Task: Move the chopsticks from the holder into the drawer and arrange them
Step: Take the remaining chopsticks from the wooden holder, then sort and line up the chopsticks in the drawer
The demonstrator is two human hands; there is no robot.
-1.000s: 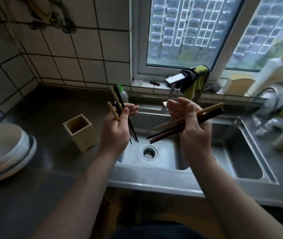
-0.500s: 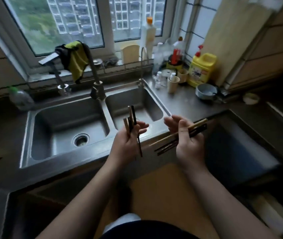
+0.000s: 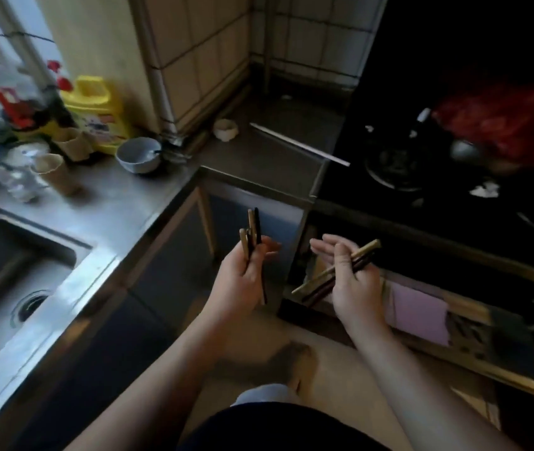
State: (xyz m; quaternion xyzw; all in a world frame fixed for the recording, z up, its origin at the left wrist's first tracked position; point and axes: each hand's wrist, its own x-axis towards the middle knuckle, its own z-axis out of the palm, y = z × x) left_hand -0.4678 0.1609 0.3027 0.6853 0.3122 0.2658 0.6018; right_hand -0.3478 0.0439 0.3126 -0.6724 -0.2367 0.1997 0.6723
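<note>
At the far left sits the steel sink (image 3: 15,271), and beside it on the counter a yellow jug (image 3: 96,109) and a grey bowl (image 3: 138,154), blurred. Over the floor in front of the cabinet, the left hand (image 3: 243,275) curls its fingers round a few chopsticks (image 3: 252,229), which stand nearly upright, dark and pale ones together. Just to its right, the right hand (image 3: 353,281) pinches a second bundle (image 3: 314,283) under the thumb, slanting down to the left, its tips over the near corner of the open drawer (image 3: 464,305). A pink pad (image 3: 418,315) lies inside; the dark stove (image 3: 422,164) is above.

The carrying step appears nearly done. Next, each bundle likely needs lowering into a free compartment, lengthwise and with the ends aligned. The drawer's dividers are too dim to tell which compartment fits.
</note>
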